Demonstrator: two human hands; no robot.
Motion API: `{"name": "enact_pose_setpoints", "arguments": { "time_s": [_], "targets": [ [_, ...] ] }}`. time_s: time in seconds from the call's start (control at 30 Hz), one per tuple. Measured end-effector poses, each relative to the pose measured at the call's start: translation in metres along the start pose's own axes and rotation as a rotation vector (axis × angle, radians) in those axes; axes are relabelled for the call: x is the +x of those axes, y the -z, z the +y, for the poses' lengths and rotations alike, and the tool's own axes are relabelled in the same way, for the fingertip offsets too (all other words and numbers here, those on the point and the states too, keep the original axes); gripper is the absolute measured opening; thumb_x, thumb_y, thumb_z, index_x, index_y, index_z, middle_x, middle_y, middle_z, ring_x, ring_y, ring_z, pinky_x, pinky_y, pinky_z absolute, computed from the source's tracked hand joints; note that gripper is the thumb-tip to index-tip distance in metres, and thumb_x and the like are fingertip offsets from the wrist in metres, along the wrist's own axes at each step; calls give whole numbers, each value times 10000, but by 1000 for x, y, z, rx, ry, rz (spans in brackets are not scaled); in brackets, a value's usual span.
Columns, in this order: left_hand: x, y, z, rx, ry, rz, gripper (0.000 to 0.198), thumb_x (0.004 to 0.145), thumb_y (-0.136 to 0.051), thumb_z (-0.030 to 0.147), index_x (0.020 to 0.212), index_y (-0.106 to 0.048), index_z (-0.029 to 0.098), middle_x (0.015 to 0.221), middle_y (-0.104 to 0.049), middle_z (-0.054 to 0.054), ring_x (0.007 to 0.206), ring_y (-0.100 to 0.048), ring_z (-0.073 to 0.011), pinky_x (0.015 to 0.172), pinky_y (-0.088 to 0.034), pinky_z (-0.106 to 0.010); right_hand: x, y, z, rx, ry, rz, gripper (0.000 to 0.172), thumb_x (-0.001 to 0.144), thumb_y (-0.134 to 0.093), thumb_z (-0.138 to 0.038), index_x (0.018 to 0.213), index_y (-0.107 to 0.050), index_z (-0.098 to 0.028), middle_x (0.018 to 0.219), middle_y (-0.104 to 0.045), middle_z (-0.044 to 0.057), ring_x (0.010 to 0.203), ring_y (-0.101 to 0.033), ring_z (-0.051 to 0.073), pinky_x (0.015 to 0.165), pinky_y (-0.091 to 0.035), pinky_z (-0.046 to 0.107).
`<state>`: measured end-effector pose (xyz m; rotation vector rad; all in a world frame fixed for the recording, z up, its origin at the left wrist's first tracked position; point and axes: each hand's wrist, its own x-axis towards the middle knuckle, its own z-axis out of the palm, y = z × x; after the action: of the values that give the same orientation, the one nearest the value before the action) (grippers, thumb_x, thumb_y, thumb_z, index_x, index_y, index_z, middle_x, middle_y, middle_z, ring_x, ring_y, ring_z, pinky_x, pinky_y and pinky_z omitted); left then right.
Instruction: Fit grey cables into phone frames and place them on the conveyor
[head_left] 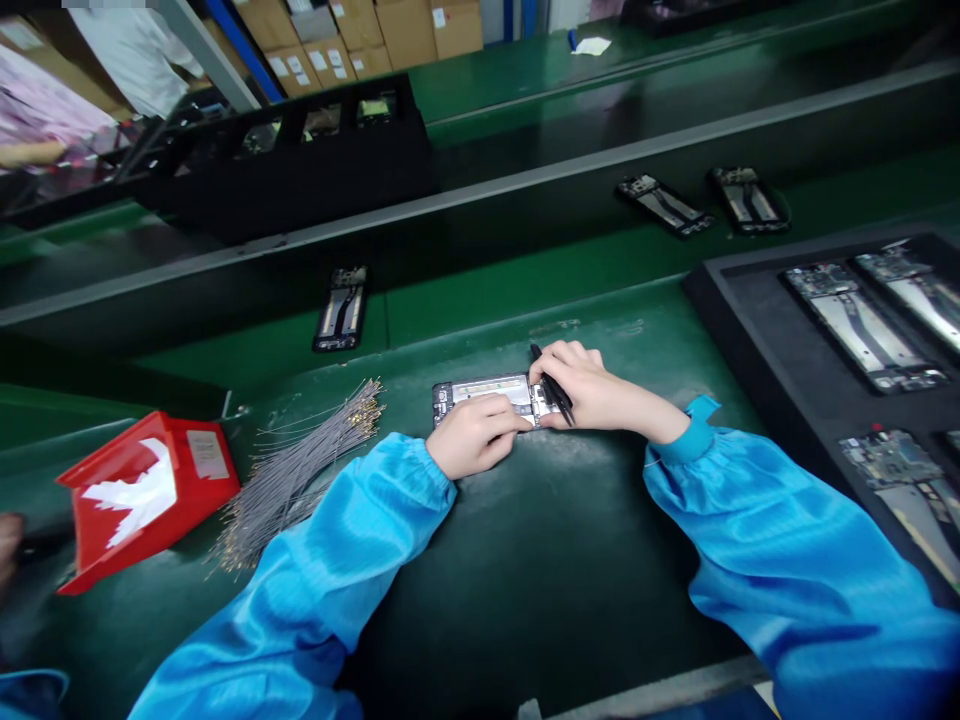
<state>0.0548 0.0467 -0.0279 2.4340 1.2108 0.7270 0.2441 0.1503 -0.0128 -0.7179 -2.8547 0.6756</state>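
An opened phone frame (472,392) lies flat on the green mat in front of me. My left hand (474,436) rests on its near edge with the fingers curled and a fingertip pressed onto the board. My right hand (592,388) covers the frame's right end and grips black tweezers (553,386), whose tips point down at the frame. Both arms wear blue sleeves.
A bundle of thin grey wires (300,470) lies left of the frame beside a red bin (142,495). A black tray (757,320) with several phone frames stands at the right. More frames (341,308) lie on the conveyor behind. Another person's hand (9,540) shows far left.
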Motion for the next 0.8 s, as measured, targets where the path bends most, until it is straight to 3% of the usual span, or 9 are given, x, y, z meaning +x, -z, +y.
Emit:
{"name": "enact_pose_setpoints", "arguments": {
  "time_s": [0.3, 0.47, 0.6, 0.8],
  "targets": [
    [0, 0, 1, -26, 2, -13, 253, 800, -412, 121, 915, -633, 164, 767, -577, -38, 720, -528, -122, 681, -447, -235, 8, 4, -8, -101, -38, -63, 386, 645, -621, -382, 963, -459, -237, 964, -442, 71, 883, -390, 255, 674, -286, 323],
    [0, -1, -1, -3, 5, 4, 234, 799, -418, 124, 910, -621, 164, 781, -576, -37, 730, -527, -127, 685, -444, -237, 10, 4, -5, -126, 63, -76, 323, 704, -589, -380, 960, -469, -224, 986, -463, 75, 895, -393, 252, 696, -296, 336],
    [3, -2, 1, 48, 108, 31, 180, 792, -424, 131, 847, -594, 152, 778, -570, -37, 723, -522, -134, 682, -438, -242, 11, 10, -4, -131, 156, -80, 317, 733, -575, -445, 932, -487, -214, 1002, -486, 77, 895, -405, 245, 704, -306, 334],
    [8, 1, 7, 86, 226, -33, 100, 756, -435, 124, 744, -527, 162, 695, -515, -6, 652, -487, -125, 633, -412, -228, 20, 26, -20, -329, 236, -181, 290, 762, -569, -386, 948, -493, -176, 994, -490, 101, 882, -422, 234, 659, -311, 307]
  ]
}}
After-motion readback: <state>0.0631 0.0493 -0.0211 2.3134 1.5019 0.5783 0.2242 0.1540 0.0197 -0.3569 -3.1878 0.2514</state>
